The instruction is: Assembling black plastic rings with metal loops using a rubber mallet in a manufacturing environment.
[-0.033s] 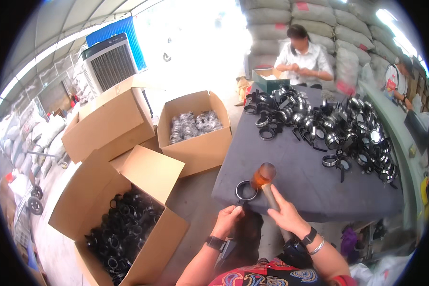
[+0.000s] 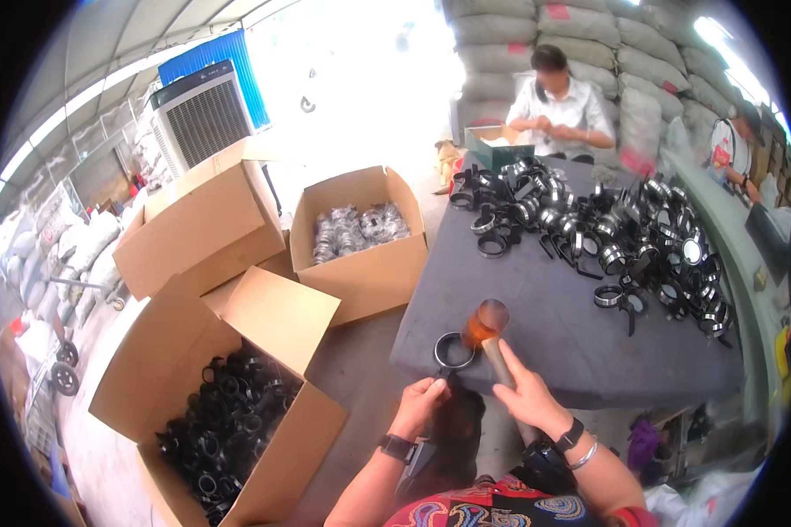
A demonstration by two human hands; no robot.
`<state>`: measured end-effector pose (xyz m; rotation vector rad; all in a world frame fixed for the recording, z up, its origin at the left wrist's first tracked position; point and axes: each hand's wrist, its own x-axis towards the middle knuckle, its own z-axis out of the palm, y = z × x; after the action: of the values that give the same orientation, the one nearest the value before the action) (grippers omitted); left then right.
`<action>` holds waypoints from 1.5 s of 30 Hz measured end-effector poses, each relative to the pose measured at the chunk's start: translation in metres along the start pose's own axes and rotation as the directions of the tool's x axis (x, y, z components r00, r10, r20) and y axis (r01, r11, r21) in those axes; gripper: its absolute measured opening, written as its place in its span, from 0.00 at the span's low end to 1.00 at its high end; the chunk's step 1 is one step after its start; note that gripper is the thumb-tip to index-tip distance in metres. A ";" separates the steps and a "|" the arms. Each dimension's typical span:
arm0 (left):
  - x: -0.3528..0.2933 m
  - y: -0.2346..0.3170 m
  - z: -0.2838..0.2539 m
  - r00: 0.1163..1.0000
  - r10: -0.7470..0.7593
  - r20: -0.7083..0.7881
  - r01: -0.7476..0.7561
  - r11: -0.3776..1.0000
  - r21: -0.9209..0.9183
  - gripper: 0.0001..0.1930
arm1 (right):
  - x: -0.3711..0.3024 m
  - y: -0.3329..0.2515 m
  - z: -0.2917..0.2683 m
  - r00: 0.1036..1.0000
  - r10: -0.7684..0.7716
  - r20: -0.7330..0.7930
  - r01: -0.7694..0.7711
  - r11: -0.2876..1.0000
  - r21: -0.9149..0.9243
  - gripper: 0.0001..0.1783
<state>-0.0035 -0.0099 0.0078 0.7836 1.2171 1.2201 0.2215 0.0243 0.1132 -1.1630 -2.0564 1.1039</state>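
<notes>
Extending across the right half of the view, a dark grey table [image 2: 510,272] carries a heap of black-and-silver ring clamps [image 2: 613,257] over its far and right portions. At the far end, a seated person in a white shirt [image 2: 580,110] works beside a green box [image 2: 511,156], with stacked sacks [image 2: 580,35] behind. Left of the table, an open carton [image 2: 369,290] contains plastic-wrapped pieces [image 2: 352,235]; a nearer carton [image 2: 301,452] contains black ring parts [image 2: 224,422]. An air cooler [image 2: 207,119] stands farther back.

Left hand [image 2: 422,404]: fingers together, thumb and forefinger pinched on the short near end of a single ring clamp [image 2: 454,368]. Right hand [image 2: 532,400]: fingers wrapped around the handle of a mallet [image 2: 481,327] with an amber head, thumb laid along the handle.

The single ring clamp lies at the table's near left corner, just beyond the left fingertips and forward of the right hand, to its left. The mallet head overlaps its right rim in view; contact cannot be confirmed.
</notes>
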 end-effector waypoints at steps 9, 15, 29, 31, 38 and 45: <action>0.007 0.001 -0.002 1.000 0.015 0.011 -0.015 1.000 0.002 0.11 | 0.006 0.008 0.004 1.000 -0.005 -0.023 0.004 0.999 -0.045 0.44; 0.013 0.000 0.001 0.998 0.066 0.021 -0.066 0.998 -0.020 0.11 | 0.007 0.010 0.000 0.999 0.007 -0.047 -0.007 1.000 0.004 0.45; 0.005 -0.012 0.003 0.983 0.181 -0.021 -0.182 0.981 -0.069 0.11 | 0.010 -0.009 -0.008 0.994 0.086 0.070 -0.079 0.993 -0.088 0.44; 0.008 -0.011 0.004 0.984 0.179 -0.015 -0.179 0.981 -0.069 0.11 | 0.012 -0.007 -0.013 0.993 0.085 0.080 -0.081 0.995 -0.056 0.44; 0.012 0.000 0.001 0.966 0.256 -0.038 -0.249 0.961 0.123 0.14 | 0.037 -0.066 -0.057 0.934 -0.317 -0.163 0.309 0.948 -0.074 0.39; 0.013 -0.007 0.002 0.978 0.207 0.019 -0.208 0.978 0.013 0.14 | 0.023 -0.004 -0.001 0.978 0.188 -0.095 -0.175 0.976 0.131 0.40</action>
<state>-0.0006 0.0009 -0.0017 0.9493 1.1523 1.3713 0.2091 0.0433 0.1177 -1.3387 -1.8040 1.2069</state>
